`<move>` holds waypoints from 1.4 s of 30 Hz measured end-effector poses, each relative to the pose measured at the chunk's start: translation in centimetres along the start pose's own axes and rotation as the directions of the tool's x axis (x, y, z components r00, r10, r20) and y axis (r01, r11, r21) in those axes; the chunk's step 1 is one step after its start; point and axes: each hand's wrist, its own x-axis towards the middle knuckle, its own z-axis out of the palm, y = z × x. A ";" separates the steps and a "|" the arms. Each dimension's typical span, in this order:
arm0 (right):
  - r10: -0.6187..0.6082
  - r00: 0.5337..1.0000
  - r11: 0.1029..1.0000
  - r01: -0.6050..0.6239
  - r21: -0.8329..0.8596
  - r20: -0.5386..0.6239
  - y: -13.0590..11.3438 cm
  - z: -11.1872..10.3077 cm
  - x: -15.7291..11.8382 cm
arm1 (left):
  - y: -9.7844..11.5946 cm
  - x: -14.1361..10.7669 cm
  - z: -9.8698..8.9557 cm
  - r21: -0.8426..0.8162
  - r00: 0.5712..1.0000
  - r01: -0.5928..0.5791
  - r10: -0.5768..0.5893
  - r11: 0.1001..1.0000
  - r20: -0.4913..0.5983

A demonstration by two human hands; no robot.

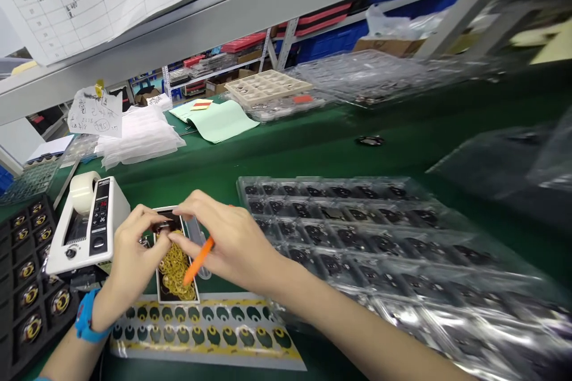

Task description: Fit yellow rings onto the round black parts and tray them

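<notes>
My left hand [136,247], with a blue wristband [86,317] on the wrist, pinches a small dark round part [161,227] between thumb and fingers. From the other side my right hand [227,238] reaches to the same part, thumb and fingertip close to it; whether they press on it I cannot tell. An orange-handled tool [199,261] is tucked in my right hand, its end pointing down. Below both hands lies a white-rimmed box [197,294] with a heap of thin yellow rings [175,271]. In front of it is a sheet of yellow and green round stickers [201,333].
A white tape dispenser [84,226] and a black foam tray [31,286] of round parts stand left. Clear plastic trays [348,232] with dark parts cover the right. One dark part [370,140] lies on the green table. A grey shelf beam [268,3] crosses above.
</notes>
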 end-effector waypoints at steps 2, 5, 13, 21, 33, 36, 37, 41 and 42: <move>-0.158 0.978 0.983 0.143 -0.118 -0.134 -0.9 -0.9 -0.2 | 0.2 -0.1 -0.2 -0.110 0.993 0.093 -0.101 0.990 -0.068; -0.283 0.947 0.942 0.245 -0.229 -0.153 -2.0 -1.6 -0.7 | 0.5 -0.3 0.0 -0.366 0.954 0.265 -0.298 0.892 -0.037; -0.172 0.971 0.954 0.121 -0.274 -0.168 -1.2 0.5 -0.7 | 2.0 -1.6 1.1 -0.567 0.934 0.348 -0.327 0.747 0.142; -0.194 0.973 0.973 0.175 -0.148 -0.125 -0.2 0.7 -1.0 | 1.7 -2.6 1.6 -0.500 0.946 0.310 -0.315 0.808 0.077; -0.265 0.961 0.955 0.251 -0.156 -0.079 0.3 0.5 -1.2 | 0.9 -3.0 1.9 -0.309 0.982 0.178 -0.188 0.934 -0.002; -0.243 0.963 0.960 0.222 -0.170 -0.114 0.1 0.9 -1.6 | 0.8 -3.2 2.2 -0.316 0.980 0.177 -0.197 0.932 -0.031; -0.236 0.964 0.961 0.212 -0.176 -0.126 0.0 1.1 -1.7 | 0.9 -3.2 2.3 -0.324 0.977 0.188 -0.210 0.927 -0.035; -0.194 0.968 0.969 0.164 -0.187 -0.157 -0.1 1.6 -1.8 | 0.9 -3.1 2.4 -0.330 0.973 0.205 -0.229 0.922 -0.036; -0.181 0.970 0.971 0.151 -0.183 -0.161 -0.1 1.7 -1.8 | 0.8 -2.9 2.4 -0.328 0.975 0.193 -0.217 0.925 -0.039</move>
